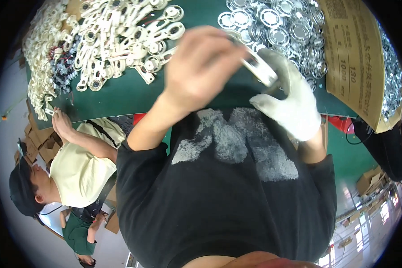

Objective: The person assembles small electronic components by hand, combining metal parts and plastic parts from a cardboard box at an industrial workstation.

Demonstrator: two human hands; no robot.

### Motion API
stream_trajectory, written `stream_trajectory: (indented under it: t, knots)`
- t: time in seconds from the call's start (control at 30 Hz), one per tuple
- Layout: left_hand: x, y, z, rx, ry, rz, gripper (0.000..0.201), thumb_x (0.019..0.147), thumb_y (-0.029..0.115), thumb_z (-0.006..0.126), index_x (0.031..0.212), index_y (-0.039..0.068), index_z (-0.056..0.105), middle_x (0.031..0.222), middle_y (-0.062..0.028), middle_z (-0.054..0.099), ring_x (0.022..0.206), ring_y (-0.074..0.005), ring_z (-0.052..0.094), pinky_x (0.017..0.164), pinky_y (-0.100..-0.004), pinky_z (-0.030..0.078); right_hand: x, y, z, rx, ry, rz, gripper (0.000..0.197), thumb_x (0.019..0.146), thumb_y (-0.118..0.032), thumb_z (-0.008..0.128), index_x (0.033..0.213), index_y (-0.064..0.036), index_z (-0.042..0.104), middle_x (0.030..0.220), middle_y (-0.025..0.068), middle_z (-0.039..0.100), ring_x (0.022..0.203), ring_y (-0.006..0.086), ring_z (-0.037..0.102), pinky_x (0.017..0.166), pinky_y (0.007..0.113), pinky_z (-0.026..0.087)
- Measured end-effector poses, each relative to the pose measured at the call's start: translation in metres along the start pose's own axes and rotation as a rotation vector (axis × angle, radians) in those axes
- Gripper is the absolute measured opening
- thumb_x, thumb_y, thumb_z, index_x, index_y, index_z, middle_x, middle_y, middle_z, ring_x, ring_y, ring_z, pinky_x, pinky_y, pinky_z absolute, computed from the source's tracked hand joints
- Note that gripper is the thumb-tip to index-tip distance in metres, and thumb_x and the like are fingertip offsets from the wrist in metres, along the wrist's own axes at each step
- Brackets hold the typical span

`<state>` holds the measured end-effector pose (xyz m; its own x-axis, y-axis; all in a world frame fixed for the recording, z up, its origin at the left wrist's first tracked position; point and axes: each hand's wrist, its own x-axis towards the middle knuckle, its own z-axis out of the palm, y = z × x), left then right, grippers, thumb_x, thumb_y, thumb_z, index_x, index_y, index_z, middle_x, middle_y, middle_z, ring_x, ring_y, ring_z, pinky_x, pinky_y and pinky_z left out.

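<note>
A white plastic part (262, 71) with a long handle slants between my two hands above the green table. My left hand (201, 67) is bare and smeared by motion. Its fingers lie over the part's upper end, and their grip is not clear. A white glove covers my right hand (295, 98), which curves round the lower end of the handle with the thumb standing off below. Beyond my left hand lies a heap of cream plastic parts (125, 40) with round ring heads. Behind my right hand is a pile of shiny silver round discs (279, 35).
A brown cardboard box (350, 53) stands right of the discs, with more shiny pieces (391, 76) beyond it. Small grey pieces with red wires (64, 62) lie at the left. A co-worker's hand (62, 125) is at the table's left edge.
</note>
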<state>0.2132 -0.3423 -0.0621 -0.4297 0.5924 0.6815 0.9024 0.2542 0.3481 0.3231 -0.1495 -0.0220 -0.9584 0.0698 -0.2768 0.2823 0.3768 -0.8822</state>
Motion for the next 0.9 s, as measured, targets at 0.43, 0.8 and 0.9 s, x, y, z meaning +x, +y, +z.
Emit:
stream_trajectory:
  t: [0.43, 0.8, 0.9]
  knots:
    - [-0.042, 0.034, 0.074, -0.104, -0.344, -0.199, 0.048, 0.071, 0.031, 0.087, 0.110, 0.013, 0.067, 0.113, -0.0024, 0.064, 0.091, -0.0238, 0.061, 0.075, -0.0360, 0.052, -0.044, 0.060, -0.034, -0.079, 0.368, 0.314, 0.039, 0.089, -0.024, 0.072, 0.123, -0.0036, 0.069, 0.089, 0.0139, 0.071, 0.077, 0.0166, 0.066, 0.075, 0.032, 0.053]
    - [-0.007, 0.033, 0.029, -0.418, -0.258, -0.269, 0.018, 0.084, 0.003, 0.079, 0.101, 0.006, 0.075, 0.097, -0.0055, 0.068, 0.073, -0.0190, 0.067, 0.063, -0.0299, 0.053, -0.020, 0.019, -0.015, -0.488, -0.073, 0.229, 0.030, 0.092, -0.037, 0.066, 0.107, -0.0121, 0.073, 0.080, 0.0167, 0.072, 0.079, 0.0360, 0.074, 0.072, 0.044, 0.058]
    - [-0.009, 0.033, 0.027, -0.355, -0.293, -0.339, 0.017, 0.083, 0.003, 0.081, 0.099, 0.007, 0.077, 0.097, -0.0040, 0.065, 0.070, -0.0156, 0.065, 0.060, -0.0285, 0.051, -0.014, 0.013, -0.007, -0.523, -0.014, 0.164, 0.028, 0.093, -0.038, 0.066, 0.106, -0.0131, 0.073, 0.078, 0.0157, 0.072, 0.077, 0.0370, 0.073, 0.071, 0.045, 0.058]
